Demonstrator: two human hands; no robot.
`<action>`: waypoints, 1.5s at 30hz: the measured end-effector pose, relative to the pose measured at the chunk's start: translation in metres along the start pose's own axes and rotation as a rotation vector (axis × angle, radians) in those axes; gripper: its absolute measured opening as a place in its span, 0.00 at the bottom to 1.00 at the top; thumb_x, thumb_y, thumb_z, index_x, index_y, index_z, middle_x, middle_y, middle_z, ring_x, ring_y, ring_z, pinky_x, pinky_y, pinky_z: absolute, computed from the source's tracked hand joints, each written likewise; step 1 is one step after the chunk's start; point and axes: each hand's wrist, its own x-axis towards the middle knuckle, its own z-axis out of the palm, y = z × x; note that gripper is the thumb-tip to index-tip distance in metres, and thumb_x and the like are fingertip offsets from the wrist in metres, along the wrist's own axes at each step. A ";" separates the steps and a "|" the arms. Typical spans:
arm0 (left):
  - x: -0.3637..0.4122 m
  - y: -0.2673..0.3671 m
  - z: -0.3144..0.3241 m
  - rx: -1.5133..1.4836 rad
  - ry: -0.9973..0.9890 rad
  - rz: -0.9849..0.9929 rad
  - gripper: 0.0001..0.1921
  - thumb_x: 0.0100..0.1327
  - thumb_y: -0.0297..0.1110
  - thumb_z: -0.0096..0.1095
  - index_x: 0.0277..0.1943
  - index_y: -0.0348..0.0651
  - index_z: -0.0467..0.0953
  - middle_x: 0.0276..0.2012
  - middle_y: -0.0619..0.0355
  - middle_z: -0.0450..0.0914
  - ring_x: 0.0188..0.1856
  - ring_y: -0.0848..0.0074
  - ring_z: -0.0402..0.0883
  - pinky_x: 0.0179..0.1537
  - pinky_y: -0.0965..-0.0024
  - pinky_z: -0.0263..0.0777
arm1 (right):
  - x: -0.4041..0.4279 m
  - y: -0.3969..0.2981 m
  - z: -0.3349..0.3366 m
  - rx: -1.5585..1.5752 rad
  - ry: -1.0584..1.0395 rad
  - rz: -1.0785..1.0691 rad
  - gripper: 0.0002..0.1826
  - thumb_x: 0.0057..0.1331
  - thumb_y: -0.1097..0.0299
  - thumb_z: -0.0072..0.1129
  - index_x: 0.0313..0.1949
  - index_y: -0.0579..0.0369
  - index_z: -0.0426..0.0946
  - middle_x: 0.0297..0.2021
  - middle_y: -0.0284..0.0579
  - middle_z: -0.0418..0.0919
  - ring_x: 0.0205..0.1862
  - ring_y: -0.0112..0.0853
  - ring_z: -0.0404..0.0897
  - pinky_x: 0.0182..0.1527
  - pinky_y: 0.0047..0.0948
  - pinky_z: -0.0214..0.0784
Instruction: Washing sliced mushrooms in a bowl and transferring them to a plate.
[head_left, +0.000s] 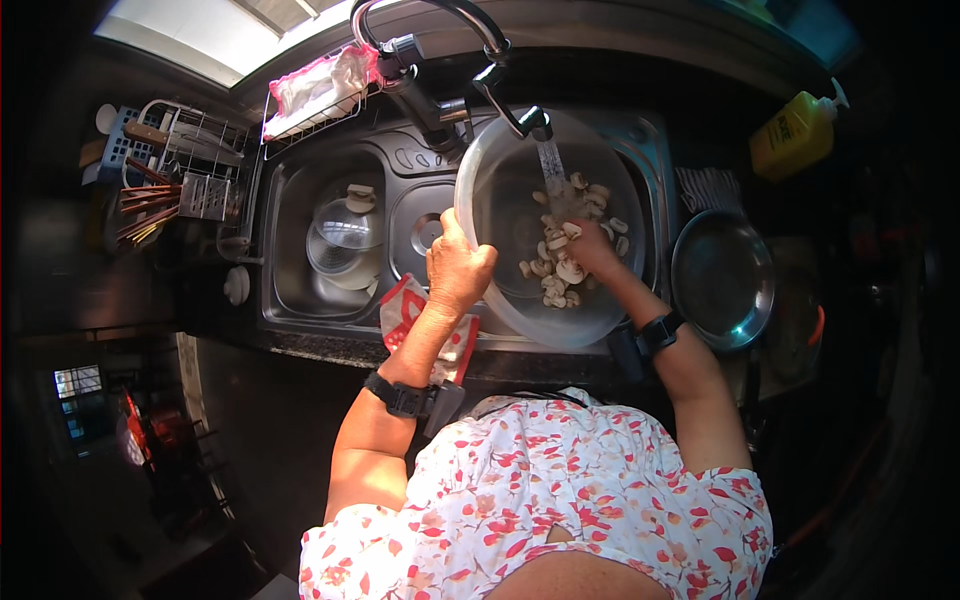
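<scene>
A large translucent plastic bowl (510, 289) sits tilted in the right-hand sink basin. My left hand (459, 264) grips its left rim, thumb up along the edge. Inside the bowl lie many sliced mushrooms (555, 289), pale with brown edges. My right hand (592, 249) reaches in among them from the right, mushroom pieces against its fingers; the fingertips are partly hidden, so whether they grasp any slices is unclear. Water (551, 166) runs from the spray head of the chrome faucet (534, 124) onto the mushrooms just beyond my right hand.
The left basin (289, 292) holds a clear lid and a strainer-like container (337, 251). A red-and-white cloth (457, 349) hangs over the front edge. Right of the sink are a metal pan (724, 277) and a yellow pump bottle (795, 135). A wire dish rack (206, 142) with utensils stands left.
</scene>
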 end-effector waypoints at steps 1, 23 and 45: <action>0.000 0.000 0.000 -0.008 0.003 0.000 0.24 0.39 0.32 0.51 0.43 0.37 0.61 0.27 0.43 0.75 0.31 0.50 0.74 0.38 0.58 0.67 | 0.002 0.002 -0.002 0.000 0.002 0.003 0.21 0.43 0.77 0.51 0.41 0.62 0.71 0.29 0.48 0.76 0.33 0.36 0.76 0.35 0.27 0.66; -0.001 0.004 -0.001 -0.010 -0.002 0.047 0.25 0.40 0.30 0.48 0.45 0.33 0.57 0.25 0.38 0.75 0.31 0.47 0.74 0.39 0.55 0.66 | 0.014 0.055 0.009 -0.453 -0.173 -0.042 0.49 0.33 0.57 0.69 0.56 0.52 0.55 0.54 0.64 0.55 0.55 0.53 0.57 0.54 0.39 0.56; 0.001 0.000 0.001 -0.014 0.003 0.021 0.24 0.39 0.32 0.50 0.44 0.36 0.61 0.27 0.42 0.74 0.32 0.50 0.74 0.37 0.57 0.67 | 0.009 0.023 -0.031 -0.595 -0.188 0.085 0.58 0.29 0.58 0.69 0.61 0.36 0.44 0.61 0.56 0.38 0.59 0.61 0.43 0.58 0.48 0.46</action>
